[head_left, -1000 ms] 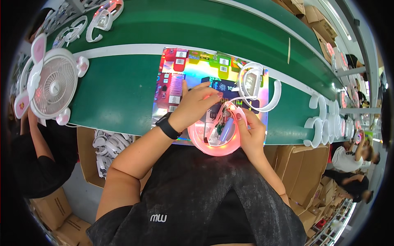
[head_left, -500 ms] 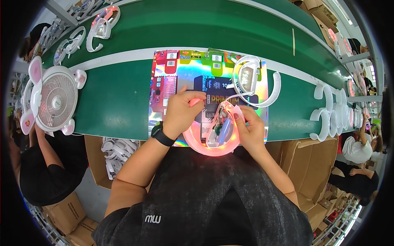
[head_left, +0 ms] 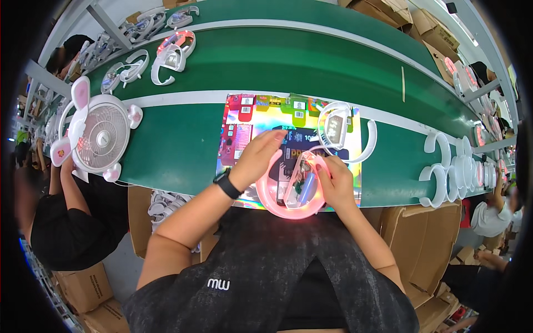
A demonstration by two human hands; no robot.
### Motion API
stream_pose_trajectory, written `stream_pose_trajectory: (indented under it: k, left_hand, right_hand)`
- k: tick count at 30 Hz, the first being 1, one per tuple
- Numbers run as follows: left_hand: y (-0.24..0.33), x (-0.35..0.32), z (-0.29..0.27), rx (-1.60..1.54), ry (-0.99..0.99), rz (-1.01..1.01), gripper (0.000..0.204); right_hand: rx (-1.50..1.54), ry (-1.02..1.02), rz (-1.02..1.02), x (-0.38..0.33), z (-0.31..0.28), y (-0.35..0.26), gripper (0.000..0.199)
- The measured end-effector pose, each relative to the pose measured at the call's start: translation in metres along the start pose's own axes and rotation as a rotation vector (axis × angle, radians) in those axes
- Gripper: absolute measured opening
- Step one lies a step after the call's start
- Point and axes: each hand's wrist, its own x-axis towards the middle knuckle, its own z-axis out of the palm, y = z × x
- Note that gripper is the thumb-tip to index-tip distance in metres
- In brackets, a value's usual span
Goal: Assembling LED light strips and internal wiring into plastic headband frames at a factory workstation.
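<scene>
In the right hand [head_left: 338, 181], the upper right of a glowing pink ring [head_left: 288, 212] is gripped near the frame's centre. Its left end is met by the left hand [head_left: 257, 157], whose grip cannot be judged. Shiny printed card [head_left: 264, 118] is laid beneath, on a green counter [head_left: 177, 152].

Bright; glare streaks the shiny sheet [head_left: 300, 139]; ring [head_left: 288, 212] glows pink; edges bend.
</scene>
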Motion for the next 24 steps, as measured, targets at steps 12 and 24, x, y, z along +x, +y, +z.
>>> stream_pose_trajectory:
  k: [12,24]
  left_hand:
    - [0.012,-0.014,0.023,-0.424,0.222,-0.306,0.038]
    - [0.056,-0.049,0.023,0.41,-0.03,-0.018,0.068]
  right_hand:
    - [-0.05,0.17,-0.273,-0.01,-0.006,-0.004,0.026]
    - [-0.143,0.179,-0.237,-0.024,-0.007,-0.012,0.028]
